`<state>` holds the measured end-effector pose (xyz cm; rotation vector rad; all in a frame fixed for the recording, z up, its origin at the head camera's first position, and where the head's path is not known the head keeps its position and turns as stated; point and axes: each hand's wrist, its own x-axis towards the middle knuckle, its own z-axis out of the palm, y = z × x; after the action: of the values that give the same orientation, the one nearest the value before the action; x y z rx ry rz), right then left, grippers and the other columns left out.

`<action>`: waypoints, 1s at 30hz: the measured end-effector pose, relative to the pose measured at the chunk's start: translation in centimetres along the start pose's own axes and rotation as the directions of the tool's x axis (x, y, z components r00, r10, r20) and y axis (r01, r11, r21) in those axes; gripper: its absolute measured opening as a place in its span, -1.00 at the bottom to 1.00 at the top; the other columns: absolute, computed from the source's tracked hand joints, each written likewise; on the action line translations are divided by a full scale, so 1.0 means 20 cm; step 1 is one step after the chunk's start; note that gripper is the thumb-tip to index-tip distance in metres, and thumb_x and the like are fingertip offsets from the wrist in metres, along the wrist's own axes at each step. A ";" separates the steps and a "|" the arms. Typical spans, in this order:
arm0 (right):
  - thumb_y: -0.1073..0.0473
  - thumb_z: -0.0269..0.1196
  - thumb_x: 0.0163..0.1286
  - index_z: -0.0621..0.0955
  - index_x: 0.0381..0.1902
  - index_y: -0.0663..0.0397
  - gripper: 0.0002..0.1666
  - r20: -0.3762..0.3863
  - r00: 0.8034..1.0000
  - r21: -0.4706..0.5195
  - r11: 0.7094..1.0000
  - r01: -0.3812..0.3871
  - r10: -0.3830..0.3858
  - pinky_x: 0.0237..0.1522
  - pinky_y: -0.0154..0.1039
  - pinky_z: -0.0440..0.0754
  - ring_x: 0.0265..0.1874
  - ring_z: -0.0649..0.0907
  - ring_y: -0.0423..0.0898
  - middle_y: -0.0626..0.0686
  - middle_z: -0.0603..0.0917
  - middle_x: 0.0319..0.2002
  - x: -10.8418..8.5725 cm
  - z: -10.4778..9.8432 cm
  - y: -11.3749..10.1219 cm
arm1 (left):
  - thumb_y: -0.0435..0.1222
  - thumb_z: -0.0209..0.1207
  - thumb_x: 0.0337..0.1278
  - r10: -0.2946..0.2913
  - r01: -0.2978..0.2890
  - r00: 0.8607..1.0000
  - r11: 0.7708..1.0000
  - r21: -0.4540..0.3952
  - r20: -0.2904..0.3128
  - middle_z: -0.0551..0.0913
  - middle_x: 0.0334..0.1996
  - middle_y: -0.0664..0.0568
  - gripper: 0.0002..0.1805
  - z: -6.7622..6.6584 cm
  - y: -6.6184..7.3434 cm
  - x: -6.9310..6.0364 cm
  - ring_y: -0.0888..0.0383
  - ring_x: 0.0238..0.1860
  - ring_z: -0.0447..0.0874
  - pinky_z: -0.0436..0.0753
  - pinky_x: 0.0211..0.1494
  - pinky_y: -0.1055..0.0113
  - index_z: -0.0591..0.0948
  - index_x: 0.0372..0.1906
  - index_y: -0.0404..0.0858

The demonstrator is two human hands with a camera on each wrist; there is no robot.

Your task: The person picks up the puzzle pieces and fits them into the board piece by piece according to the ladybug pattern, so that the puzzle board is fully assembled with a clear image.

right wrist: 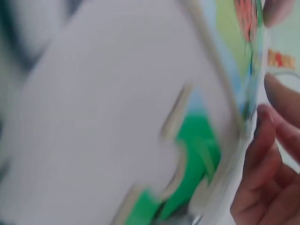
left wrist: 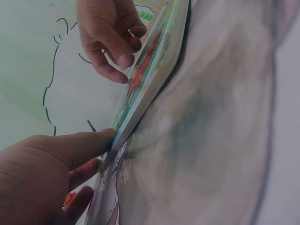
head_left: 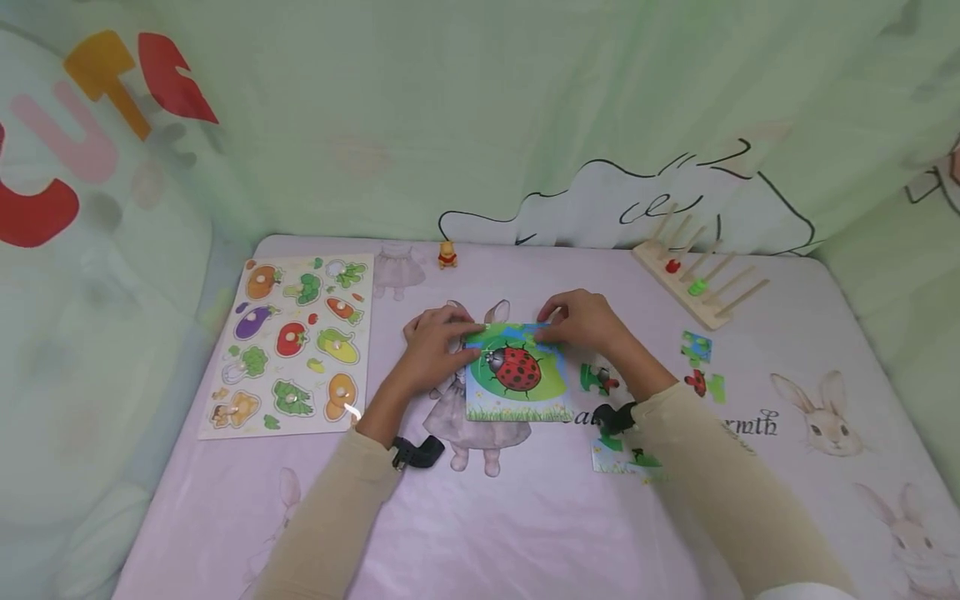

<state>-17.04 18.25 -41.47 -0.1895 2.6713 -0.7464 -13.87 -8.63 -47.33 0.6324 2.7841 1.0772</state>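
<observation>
A ladybug puzzle on a square board lies at the middle of the table. My left hand grips its upper left edge; the left wrist view shows the thumb on top and fingers at the side. At the upper right corner is my right hand, its fingers loosely bent, touching or just above the puzzle. I see no piece clearly between them. Loose ladybug puzzle pieces lie right of the board, partly hidden by the right forearm. One green piece shows blurred in the right wrist view.
A vegetable knob-puzzle board lies at the left. More loose pieces are on the right. Behind them stands a wooden peg rack with red and green beads. A small yellow bear figure stands at the back edge.
</observation>
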 end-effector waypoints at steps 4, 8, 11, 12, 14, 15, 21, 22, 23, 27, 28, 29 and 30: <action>0.05 0.53 0.20 0.72 -0.01 0.06 -0.57 0.044 0.999 0.012 1.000 0.007 -0.008 -0.22 -0.22 0.45 -0.24 0.58 -0.01 0.05 0.69 -0.28 0.01 -0.01 0.05 | -0.11 0.32 0.28 -0.042 0.042 0.999 0.999 -0.019 0.007 0.55 0.22 0.08 -0.54 0.01 0.00 0.01 -0.06 0.37 0.32 0.03 0.42 -0.20 0.66 0.27 -0.01; 0.07 0.54 0.18 0.70 -0.02 0.05 -0.57 0.047 0.999 0.027 1.000 0.000 -0.001 -0.19 -0.20 0.45 -0.23 0.57 0.00 0.05 0.67 -0.28 0.01 0.01 0.05 | -0.10 0.30 0.27 -0.108 0.107 0.994 0.994 -0.019 -0.016 0.57 0.19 0.07 -0.58 0.02 0.03 0.03 -0.09 0.35 0.33 0.02 0.42 -0.24 0.69 0.22 0.00; 0.05 0.55 0.18 0.70 -0.04 0.04 -0.58 0.046 0.999 0.026 1.000 -0.011 0.010 -0.19 -0.19 0.45 -0.22 0.57 0.01 0.06 0.67 -0.27 0.02 0.01 0.04 | -0.06 0.33 0.25 -0.156 0.155 0.986 0.988 -0.015 -0.050 0.59 0.15 0.04 -0.60 0.03 0.06 0.05 -0.13 0.32 0.35 0.01 0.40 -0.28 0.72 0.17 0.01; 0.04 0.55 0.18 0.70 -0.04 0.04 -0.57 0.044 0.999 0.023 1.000 -0.015 0.014 -0.19 -0.19 0.45 -0.23 0.57 0.01 0.06 0.67 -0.27 0.02 0.01 0.04 | -0.04 0.34 0.24 -0.171 0.171 0.983 0.985 -0.013 -0.059 0.60 0.13 0.03 -0.60 0.03 0.08 0.06 -0.15 0.31 0.34 0.01 0.40 -0.29 0.73 0.15 0.01; 0.02 0.55 0.17 0.70 -0.06 0.03 -0.57 0.045 0.999 0.023 0.999 -0.031 0.030 -0.19 -0.19 0.45 -0.23 0.57 0.02 0.06 0.68 -0.28 0.03 0.01 0.04 | 0.00 0.35 0.24 -0.201 0.201 0.977 0.980 -0.001 -0.069 0.60 0.11 0.03 -0.60 0.04 0.10 0.08 -0.16 0.30 0.34 0.02 0.39 -0.30 0.73 0.14 0.02; 0.01 0.56 0.17 0.70 -0.06 0.03 -0.57 0.046 0.998 0.023 0.999 -0.035 0.034 -0.20 -0.20 0.44 -0.23 0.57 0.02 0.06 0.68 -0.28 0.03 0.01 0.03 | 0.02 0.36 0.23 -0.216 0.217 0.974 0.976 0.008 -0.073 0.60 0.09 0.03 -0.60 0.05 0.11 0.09 -0.16 0.29 0.34 0.02 0.39 -0.30 0.74 0.13 0.03; 0.00 0.56 0.15 0.69 -0.10 0.00 -0.58 0.031 0.998 0.032 0.998 -0.055 0.054 -0.23 -0.21 0.44 -0.23 0.56 0.02 0.06 0.65 -0.30 0.03 0.02 0.02 | 0.03 0.39 0.20 -0.254 0.258 0.963 0.965 0.038 -0.089 0.61 0.06 0.05 -0.60 0.06 0.13 0.10 -0.14 0.29 0.34 0.06 0.39 -0.28 0.74 0.11 0.06; 0.00 0.56 0.15 0.69 -0.10 0.00 -0.59 0.028 0.998 0.029 0.998 -0.056 0.056 -0.24 -0.21 0.44 -0.24 0.56 0.02 0.06 0.65 -0.30 0.03 0.03 0.02 | 0.03 0.39 0.19 -0.254 0.258 0.963 0.966 0.035 -0.090 0.60 0.06 0.05 -0.60 0.06 0.13 0.10 -0.15 0.29 0.34 0.05 0.39 -0.28 0.74 0.11 0.06; 0.00 0.56 0.15 0.69 -0.11 0.00 -0.59 0.025 0.998 0.028 0.998 -0.056 0.055 -0.25 -0.21 0.44 -0.24 0.56 0.02 0.06 0.65 -0.31 0.03 0.03 0.01 | 0.03 0.40 0.19 -0.252 0.256 0.964 0.966 0.033 -0.090 0.60 0.06 0.05 -0.61 0.06 0.13 0.10 -0.15 0.29 0.34 0.05 0.39 -0.29 0.75 0.10 0.05; 0.00 0.56 0.15 0.68 -0.13 -0.01 -0.61 0.018 0.998 0.016 0.998 -0.061 0.060 -0.29 -0.22 0.45 -0.28 0.56 0.01 0.05 0.64 -0.32 0.03 0.04 0.01 | 0.01 0.38 0.21 -0.230 0.233 0.969 0.972 0.023 -0.087 0.60 0.06 0.04 -0.64 0.06 0.13 0.10 -0.16 0.27 0.33 0.01 0.40 -0.30 0.75 0.09 0.08; -0.01 0.56 0.15 0.67 -0.13 -0.01 -0.60 0.018 0.998 0.012 0.998 -0.061 0.061 -0.29 -0.22 0.44 -0.29 0.56 0.00 0.05 0.64 -0.33 0.02 0.04 0.01 | 0.00 0.38 0.22 -0.216 0.219 0.973 0.975 0.024 -0.086 0.60 0.06 0.04 -0.65 0.06 0.13 0.09 -0.16 0.27 0.33 0.00 0.39 -0.31 0.76 0.09 0.09; -0.01 0.56 0.15 0.67 -0.14 -0.02 -0.61 0.016 0.998 0.008 0.998 -0.063 0.063 -0.30 -0.22 0.44 -0.30 0.56 0.00 0.05 0.65 -0.34 0.03 0.04 0.01 | 0.00 0.37 0.23 -0.200 0.203 0.976 0.979 0.031 -0.083 0.59 0.06 0.04 -0.66 0.06 0.13 0.09 -0.16 0.26 0.33 0.00 0.39 -0.31 0.76 0.09 0.11; -0.01 0.55 0.15 0.67 -0.14 -0.02 -0.61 0.014 0.998 0.003 0.998 -0.064 0.064 -0.30 -0.22 0.44 -0.30 0.55 0.00 0.05 0.64 -0.34 0.03 0.04 0.01 | 0.00 0.37 0.23 -0.181 0.185 0.980 0.982 0.040 -0.079 0.59 0.06 0.05 -0.67 0.06 0.13 0.09 -0.15 0.25 0.33 -0.01 0.39 -0.31 0.76 0.09 0.13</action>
<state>-17.25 17.94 -42.35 -0.1079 2.6491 -0.7273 -14.36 -5.40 -46.50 0.3371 2.8702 1.0217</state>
